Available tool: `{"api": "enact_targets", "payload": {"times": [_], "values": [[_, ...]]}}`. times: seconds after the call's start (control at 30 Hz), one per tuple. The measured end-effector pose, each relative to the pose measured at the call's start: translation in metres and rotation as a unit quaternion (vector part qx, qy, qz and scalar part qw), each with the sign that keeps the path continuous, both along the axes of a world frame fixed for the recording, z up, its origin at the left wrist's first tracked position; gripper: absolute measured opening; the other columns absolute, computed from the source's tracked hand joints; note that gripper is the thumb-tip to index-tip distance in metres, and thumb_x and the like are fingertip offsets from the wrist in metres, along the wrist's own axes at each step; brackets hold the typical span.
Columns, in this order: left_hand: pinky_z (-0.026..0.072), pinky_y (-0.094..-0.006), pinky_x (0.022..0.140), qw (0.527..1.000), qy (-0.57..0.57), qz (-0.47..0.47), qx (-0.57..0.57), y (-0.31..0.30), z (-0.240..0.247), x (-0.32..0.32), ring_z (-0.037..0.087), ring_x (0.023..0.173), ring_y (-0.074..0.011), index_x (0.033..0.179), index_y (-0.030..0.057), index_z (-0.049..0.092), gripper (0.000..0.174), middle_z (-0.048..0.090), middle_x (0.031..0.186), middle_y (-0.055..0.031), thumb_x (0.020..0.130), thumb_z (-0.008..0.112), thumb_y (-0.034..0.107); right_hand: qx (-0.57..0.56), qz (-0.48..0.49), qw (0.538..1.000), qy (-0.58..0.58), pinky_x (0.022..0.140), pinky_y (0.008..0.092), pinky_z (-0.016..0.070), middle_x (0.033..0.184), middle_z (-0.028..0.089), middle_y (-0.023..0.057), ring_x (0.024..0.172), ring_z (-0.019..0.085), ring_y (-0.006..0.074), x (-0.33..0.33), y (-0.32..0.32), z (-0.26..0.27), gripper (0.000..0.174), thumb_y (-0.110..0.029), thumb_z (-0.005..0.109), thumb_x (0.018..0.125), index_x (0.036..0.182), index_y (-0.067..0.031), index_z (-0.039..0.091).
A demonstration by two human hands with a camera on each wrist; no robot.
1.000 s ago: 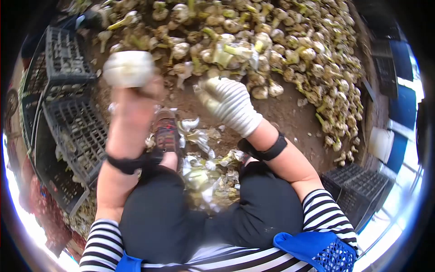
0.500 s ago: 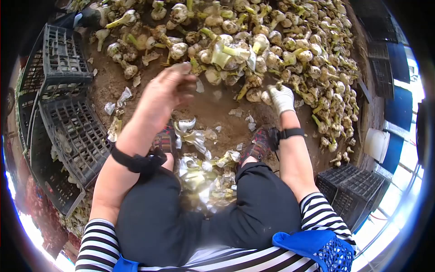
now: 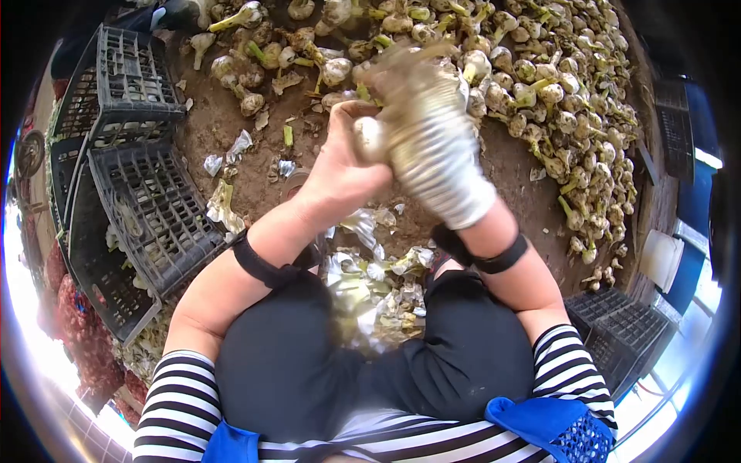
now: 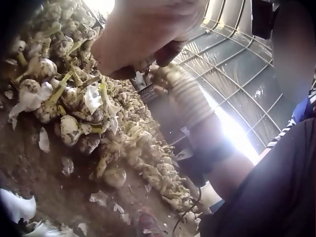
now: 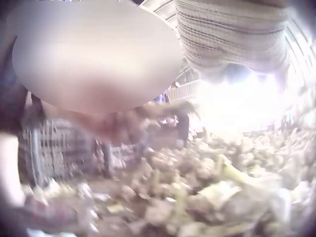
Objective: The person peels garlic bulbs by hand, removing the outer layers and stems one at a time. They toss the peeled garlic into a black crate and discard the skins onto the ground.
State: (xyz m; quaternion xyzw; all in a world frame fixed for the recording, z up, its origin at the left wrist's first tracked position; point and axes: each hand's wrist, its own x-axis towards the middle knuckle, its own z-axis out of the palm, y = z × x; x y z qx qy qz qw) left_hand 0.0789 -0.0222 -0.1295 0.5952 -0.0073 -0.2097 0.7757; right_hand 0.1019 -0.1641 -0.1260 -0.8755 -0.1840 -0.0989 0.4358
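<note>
My bare left hand [image 3: 343,174] grips a whitish garlic bulb [image 3: 370,139], with thumb and fingers curled round it. In the left wrist view the left hand [image 4: 148,37] bends over and mostly hides what it holds. My right hand [image 3: 441,143], in a striped white glove with soiled fingers, is right beside the bulb and overlaps its edge. Motion blurs those gloved fingers, and I cannot tell whether they pinch anything. The glove [image 4: 185,91] also shows just below the left hand in the left wrist view.
A large heap of garlic [image 3: 556,116] with stems spreads ahead and right. Peeled skins [image 3: 378,285] lie between the feet. Black crates [image 3: 154,216] stand at left, another crate [image 3: 621,328] at right. A white bucket [image 3: 661,258] stands farther right.
The left hand first held up a white bulb at left, then showed no bulb, and now grips one near the middle. The gloved right hand reached to the heap and has come back beside it.
</note>
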Motion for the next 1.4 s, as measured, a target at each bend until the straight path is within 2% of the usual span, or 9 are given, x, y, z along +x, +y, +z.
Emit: {"api": "enact_targets", "payload": {"times": [0.67, 0.73, 0.8, 0.9, 1.0, 1.07, 1.2, 1.3, 1.4], "values": [[0.0435, -0.0258, 0.082, 0.967, -0.061, -0.027, 0.246, 0.016, -0.001, 0.014, 0.054, 0.092, -0.0155, 0.116, 0.0012, 0.041, 0.045, 0.053, 0.105, -0.0092, 0.074, 0.056, 0.002, -0.213, 0.057, 0.968, -0.12, 0.07, 0.0382, 0.04, 0.074, 0.055, 0.0049, 0.074, 0.054, 0.0242, -0.007, -0.012, 0.003, 0.047, -0.015, 0.059, 0.066, 0.112, -0.0096, 0.055], [0.0467, -0.0337, 0.084, 0.95, 0.3, -0.005, -0.085, 0.025, -0.004, 0.022, 0.058, 0.092, -0.0211, 0.108, 0.0001, 0.048, 0.044, 0.056, 0.097, -0.0136, 0.078, 0.063, 0.029, -0.201, 0.044, 0.966, -0.157, 0.071, 0.0377, 0.04, 0.075, 0.055, 0.0051, 0.073, 0.054, 0.0242, -0.007, -0.012, 0.0, 0.051, -0.017, 0.061, 0.064, 0.114, -0.0099, 0.054], [0.0476, -0.0334, 0.082, 0.942, 0.313, 0.003, -0.12, 0.025, -0.003, 0.021, 0.058, 0.091, -0.0209, 0.108, 0.0009, 0.047, 0.044, 0.056, 0.098, -0.0126, 0.079, 0.063, 0.03, -0.206, 0.041, 0.958, -0.197, 0.068, 0.0381, 0.0417, 0.079, 0.055, 0.0058, 0.072, 0.054, 0.0253, -0.002, -0.01, -0.002, 0.053, -0.011, 0.063, 0.063, 0.115, -0.0083, 0.053], [0.051, -0.0337, 0.08, 0.959, 0.238, 0.081, -0.133, 0.01, -0.003, 0.015, 0.057, 0.097, -0.0204, 0.122, 0.0047, 0.043, 0.046, 0.054, 0.111, -0.0127, 0.087, 0.054, 0.033, 0.137, -0.081, 0.987, 0.014, 0.066, 0.0348, 0.0473, 0.089, 0.057, 0.0067, 0.08, 0.056, 0.0209, -0.003, -0.005, -0.006, 0.053, -0.005, 0.065, 0.071, 0.121, -0.0085, 0.047], [0.05, -0.033, 0.082, 0.995, -0.03, 0.072, 0.059, 0.001, -0.004, 0.008, 0.052, 0.104, -0.0183, 0.121, 0.0047, 0.041, 0.047, 0.051, 0.114, -0.0115, 0.085, 0.059, 0.029, 0.584, -0.032, 0.714, 0.384, 0.076, 0.0252, 0.047, 0.1, 0.056, 0.0025, 0.09, 0.056, 0.013, 0.003, 0.005, -0.007, 0.054, -0.03, 0.07, 0.076, 0.118, -0.0056, 0.047], [0.0508, -0.0306, 0.077, 0.989, -0.106, 0.106, 0.014, -0.005, -0.002, 0.008, 0.056, 0.093, -0.0172, 0.117, 0.0035, 0.043, 0.045, 0.054, 0.105, -0.0098, 0.084, 0.061, 0.029, 0.535, -0.073, 0.733, 0.414, 0.074, 0.0224, 0.0464, 0.096, 0.06, 0.0024, 0.081, 0.057, 0.01, -0.006, 0.011, -0.011, 0.036, -0.028, 0.062, 0.084, 0.109, -0.0027, 0.055], [0.0518, -0.028, 0.06, 0.914, 0.354, 0.016, -0.196, 0.022, 0.002, 0.025, 0.059, 0.063, -0.0168, 0.111, 0.0091, 0.05, 0.068, 0.059, 0.09, -0.0063, 0.081, 0.032, 0.068, 0.469, -0.075, 0.801, 0.364, 0.07, 0.0221, 0.0463, 0.09, 0.063, 0.0022, 0.078, 0.057, 0.0084, -0.01, 0.01, 0.01, 0.026, -0.022, 0.058, 0.087, 0.102, -0.0002, 0.06], [0.051, -0.0272, 0.067, 0.893, 0.357, -0.058, -0.27, 0.025, -0.001, 0.023, 0.06, 0.072, -0.0157, 0.111, 0.008, 0.051, 0.055, 0.059, 0.094, -0.0061, 0.084, 0.046, 0.056, 0.202, -0.109, 0.966, 0.116, 0.061, 0.0243, 0.0475, 0.079, 0.066, 0.0085, 0.066, 0.057, 0.0086, -0.003, 0.007, 0.004, 0.02, -0.01, 0.057, 0.085, 0.101, 0.0007, 0.062], [0.049, -0.0268, 0.075, 0.984, 0.091, 0.148, 0.027, 0.01, 0.001, 0.016, 0.059, 0.085, -0.0137, 0.112, 0.006, 0.051, 0.04, 0.059, 0.099, -0.0061, 0.085, 0.058, 0.035, 0.084, -0.099, 0.99, 0.061, 0.058, 0.0255, 0.0472, 0.077, 0.065, 0.0118, 0.063, 0.058, 0.0099, -0.003, 0.003, 0.007, 0.019, -0.008, 0.057, 0.084, 0.099, 0.0006, 0.062]]}}
